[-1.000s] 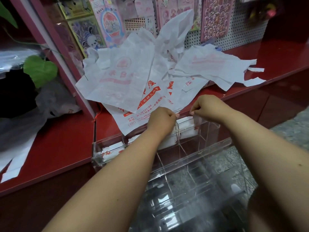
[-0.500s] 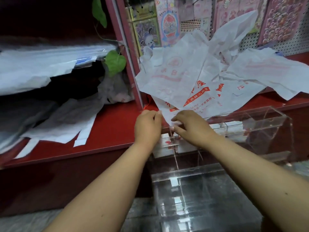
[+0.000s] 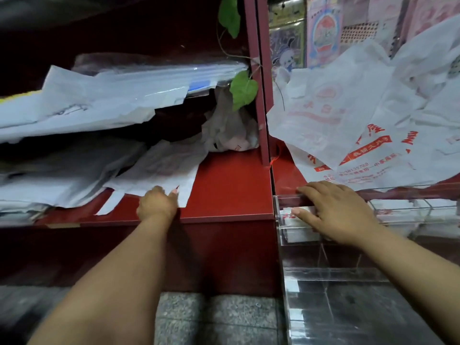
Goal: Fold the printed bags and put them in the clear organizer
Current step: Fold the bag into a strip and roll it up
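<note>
Now we fetch another bag: our left hand (image 3: 156, 204) pinches a printed bag (image 3: 159, 175) near the shelf's (image 3: 229, 195) front edge; our right hand (image 3: 333, 210) rests flat-fingered on the clear organizer (image 3: 323, 285). Next, drag it free and fold.

White bags (image 3: 353, 120) with red print, red shelf (image 3: 231, 185), green leaf (image 3: 242, 92).
</note>
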A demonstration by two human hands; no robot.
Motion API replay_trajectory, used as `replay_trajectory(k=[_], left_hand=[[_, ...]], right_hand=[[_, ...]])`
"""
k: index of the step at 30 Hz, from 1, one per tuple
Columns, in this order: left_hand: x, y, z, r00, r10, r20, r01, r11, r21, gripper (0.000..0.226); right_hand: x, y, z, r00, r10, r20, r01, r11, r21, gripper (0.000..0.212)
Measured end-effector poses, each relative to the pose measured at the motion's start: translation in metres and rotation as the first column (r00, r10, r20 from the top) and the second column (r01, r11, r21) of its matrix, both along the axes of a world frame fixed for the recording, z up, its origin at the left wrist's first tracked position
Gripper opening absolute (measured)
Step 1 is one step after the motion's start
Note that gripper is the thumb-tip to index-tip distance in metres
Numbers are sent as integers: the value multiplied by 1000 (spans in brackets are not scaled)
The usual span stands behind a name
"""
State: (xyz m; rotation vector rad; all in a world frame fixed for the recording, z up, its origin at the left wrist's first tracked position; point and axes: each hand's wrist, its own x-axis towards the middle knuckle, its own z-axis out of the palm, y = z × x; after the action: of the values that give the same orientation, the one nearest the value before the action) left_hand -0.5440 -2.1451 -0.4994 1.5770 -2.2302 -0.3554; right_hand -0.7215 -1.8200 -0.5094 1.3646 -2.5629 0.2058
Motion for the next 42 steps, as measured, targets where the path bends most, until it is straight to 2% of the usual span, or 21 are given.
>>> replay_trajectory(k=[2,6,9,12,14,16,17,19,21,22,24,26,28,29,31,33,35,37,39,42], left_hand=[[-2,-5,-2,999,-34,43,35,999,-19,39],[-14,2,2,984,-55,-172,70,994,80,20],[-21,11,14,968,-79,-240,117,982,150,23],[-32,32,35,891,-118,-437,232,949,215,24],[-43,58,53,788,-111,-606,377,865,332,20],[-56,89,69,699,-50,-714,509,735,448,15],[-63,106,76,662,-5,-749,564,662,494,11],[-74,137,84,636,58,-770,644,511,570,9],[-81,163,86,634,85,-769,695,374,615,15],[-83,174,87,625,106,-774,720,305,623,16],[-85,195,88,597,166,-785,760,195,619,14],[-86,209,87,578,195,-793,782,147,606,13],[-84,213,85,581,162,-798,780,170,603,16],[-82,210,85,587,133,-799,765,233,601,19],[-70,191,83,602,50,-797,700,448,557,22],[-50,167,77,661,2,-751,555,672,491,19],[-26,149,63,749,46,-661,386,781,491,15],[-8,144,48,868,35,-496,277,793,542,21],[2,149,39,944,-65,-323,264,736,624,38],[3,159,29,953,-187,-239,303,645,702,62]], right_hand=[[0,-1,-1,1000,-8,-15,8,1000,-12,83],[-2,-1,-3,999,-15,-32,15,1000,-5,82],[-2,0,-4,1000,-14,-24,13,999,-44,85],[-3,1,-2,1000,-5,18,6,999,-45,86],[0,4,1,998,17,54,-10,992,-122,84],[11,6,8,991,55,125,-16,955,-297,79],[20,7,12,975,79,210,8,923,-385,74],[43,6,23,874,140,466,126,860,-495,68],[57,2,29,697,184,693,285,815,-504,58],[60,1,28,627,196,754,339,802,-491,48],[58,3,23,563,203,801,413,770,-485,33],[55,8,15,498,214,841,502,719,-480,17],[52,14,12,384,269,883,620,634,-462,12],[49,17,12,319,308,897,679,586,-442,13],[39,25,15,235,344,909,755,524,-394,16],[28,35,19,210,334,919,789,498,-361,14],[16,45,18,187,309,933,811,488,-324,12],[10,56,18,169,260,951,814,507,-283,11],[5,66,18,176,209,962,803,535,-264,11],[0,79,19,319,50,946,773,563,-291,18]])
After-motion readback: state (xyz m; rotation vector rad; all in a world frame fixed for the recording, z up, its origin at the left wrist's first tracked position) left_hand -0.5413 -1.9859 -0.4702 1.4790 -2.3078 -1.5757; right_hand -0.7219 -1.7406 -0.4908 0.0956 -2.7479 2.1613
